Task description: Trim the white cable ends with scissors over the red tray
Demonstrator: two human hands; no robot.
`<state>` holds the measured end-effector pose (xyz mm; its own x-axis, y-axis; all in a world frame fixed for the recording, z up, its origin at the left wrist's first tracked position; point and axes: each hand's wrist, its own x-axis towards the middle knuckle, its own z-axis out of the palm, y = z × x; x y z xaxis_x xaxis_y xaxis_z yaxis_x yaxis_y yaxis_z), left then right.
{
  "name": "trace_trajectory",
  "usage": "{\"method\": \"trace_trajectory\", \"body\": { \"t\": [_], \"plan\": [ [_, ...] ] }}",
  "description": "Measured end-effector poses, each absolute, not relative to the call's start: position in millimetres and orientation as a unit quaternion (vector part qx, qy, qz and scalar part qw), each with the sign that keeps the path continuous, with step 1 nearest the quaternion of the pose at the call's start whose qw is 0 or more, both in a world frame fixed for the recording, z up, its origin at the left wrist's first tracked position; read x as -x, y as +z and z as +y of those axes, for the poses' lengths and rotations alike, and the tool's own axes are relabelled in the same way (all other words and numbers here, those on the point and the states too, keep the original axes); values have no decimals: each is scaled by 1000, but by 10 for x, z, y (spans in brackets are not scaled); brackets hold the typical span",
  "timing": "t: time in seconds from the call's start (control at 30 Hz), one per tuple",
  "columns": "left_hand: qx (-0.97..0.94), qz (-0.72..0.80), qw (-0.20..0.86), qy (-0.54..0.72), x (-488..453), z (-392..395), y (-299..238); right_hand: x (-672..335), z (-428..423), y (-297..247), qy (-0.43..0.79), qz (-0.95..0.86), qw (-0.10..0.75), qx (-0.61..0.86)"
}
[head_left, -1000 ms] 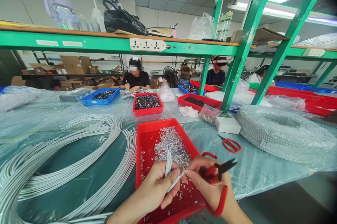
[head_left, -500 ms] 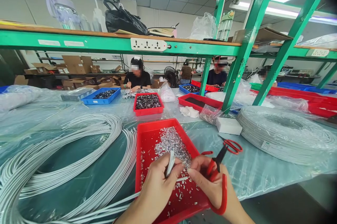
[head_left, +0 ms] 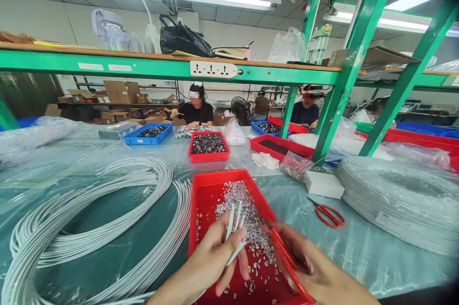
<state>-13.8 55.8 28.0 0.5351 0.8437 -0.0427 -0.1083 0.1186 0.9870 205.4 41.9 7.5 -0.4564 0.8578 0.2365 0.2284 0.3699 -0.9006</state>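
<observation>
My left hand (head_left: 210,262) is closed on a few thin white cable ends (head_left: 234,221) that stick up between thumb and fingers, over a red tray (head_left: 208,195). My right hand (head_left: 315,271) is wrapped round red-handled snips (head_left: 283,259), which are blurred and angled towards the cable ends. The tray holds a heap of small silvery-white offcuts (head_left: 247,214). The white cable runs left from my hand into large loose loops (head_left: 89,223) on the plastic-covered table.
A big coil of white cable (head_left: 401,200) lies at the right, with red scissors (head_left: 328,213) and a small white box (head_left: 322,183) beside it. Further red and blue trays of parts stand behind. Other people sit across the table. Green shelf posts rise at the right.
The view has tilted down and shifted. My right hand has dropped lower and turned, so the snips lie flatter. More cable ends now stand up from my left hand.
</observation>
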Motion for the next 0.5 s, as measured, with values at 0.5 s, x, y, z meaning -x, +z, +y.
{"method": "trace_trajectory", "body": {
  "t": [0.5],
  "plan": [
    [-613,383,577,380,74,592,162,-2029,215,413,355,-786,289,417]
  ]
}}
